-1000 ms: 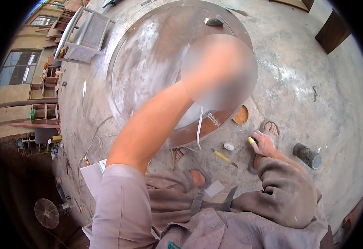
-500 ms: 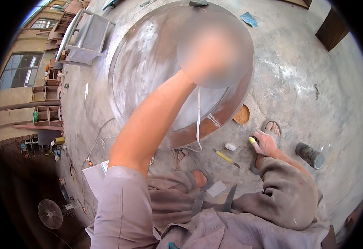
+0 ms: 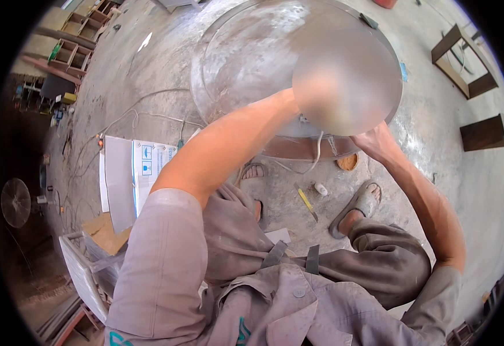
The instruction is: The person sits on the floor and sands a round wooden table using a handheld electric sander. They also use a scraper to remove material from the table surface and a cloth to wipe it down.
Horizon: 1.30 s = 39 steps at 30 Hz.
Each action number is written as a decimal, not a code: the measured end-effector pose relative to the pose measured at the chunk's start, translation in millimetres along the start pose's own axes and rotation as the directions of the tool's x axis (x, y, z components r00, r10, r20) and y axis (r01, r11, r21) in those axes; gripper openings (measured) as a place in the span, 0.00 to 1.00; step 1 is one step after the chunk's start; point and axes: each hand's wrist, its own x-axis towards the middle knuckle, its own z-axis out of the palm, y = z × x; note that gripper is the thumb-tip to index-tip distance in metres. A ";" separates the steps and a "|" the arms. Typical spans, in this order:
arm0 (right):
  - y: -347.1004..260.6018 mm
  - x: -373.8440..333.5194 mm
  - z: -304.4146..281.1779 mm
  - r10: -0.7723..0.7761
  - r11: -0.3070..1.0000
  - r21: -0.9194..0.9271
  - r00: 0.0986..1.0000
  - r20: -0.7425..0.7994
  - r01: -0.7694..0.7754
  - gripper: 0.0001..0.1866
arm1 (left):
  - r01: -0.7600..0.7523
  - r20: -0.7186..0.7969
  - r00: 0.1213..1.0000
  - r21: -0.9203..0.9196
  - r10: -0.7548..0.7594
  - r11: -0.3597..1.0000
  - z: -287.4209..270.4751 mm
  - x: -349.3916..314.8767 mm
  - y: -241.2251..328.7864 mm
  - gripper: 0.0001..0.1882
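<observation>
A large round panel (image 3: pixel 243 75), grey with whitish smears and a brown rim, lies before me. My left hand (image 3: pixel 320 95) reaches over its right part, but a blurred patch hides the fingers and whatever they may hold. At the panel's near right edge is my right hand (image 3: pixel 372 139), its fingers also lost in the blur. A white cord (image 3: pixel 318 151) hangs from the blurred patch over the rim. Just below lies a round container of orange-brown material (image 3: pixel 348 162). On the floor between my feet are a yellow cutter knife (image 3: pixel 306 200) and a small white object (image 3: pixel 321 188).
A cardboard sheet and white printed box (image 3: pixel 148 167) stand left of my arm. Cables (image 3: pixel 131 109) run across the concrete floor. Dark wooden frames (image 3: pixel 482 134) stand at the right. A dark flat piece (image 3: pixel 369 21) rests on the panel's far edge. A fan (image 3: pixel 15 203) is far left.
My right hand has moved from beside my right foot up to the panel's edge. The view has shifted, and the dark cylinder at the right is out of sight.
</observation>
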 end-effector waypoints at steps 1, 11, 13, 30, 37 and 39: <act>-30.7 18.5 -0.6 0.017 0.999 0.026 0.995 0.098 -0.020 0.54 | 0.141 0.026 0.990 -0.122 -0.139 0.982 -3.6 -9.7 2.2 0.23; -9.9 72.2 27.4 0.021 0.976 -0.219 0.996 0.086 -0.002 0.44 | 0.220 -0.281 0.945 0.154 -0.171 0.963 -76.6 -80.2 -131.4 0.28; -39.3 59.4 42.9 0.031 0.964 -0.265 0.999 -0.009 -0.033 0.41 | 0.394 -0.751 0.648 0.193 -0.123 0.899 -77.1 -115.0 -224.5 0.27; -151.7 97.5 158.8 -0.145 0.958 -0.235 0.984 0.100 0.165 0.34 | 0.449 -0.721 0.193 -0.538 -0.665 0.713 -50.1 -110.2 -281.8 0.34; -106.4 78.3 106.1 -0.186 0.920 -0.320 0.971 0.151 0.226 0.33 | 0.421 -0.750 0.170 -0.532 -0.640 0.735 -45.6 -111.2 -288.8 0.34; -104.9 73.0 102.3 -0.152 0.931 -0.310 0.977 0.152 0.193 0.33 | 0.398 -0.744 0.181 -0.543 -0.643 0.740 -45.1 -112.4 -287.8 0.33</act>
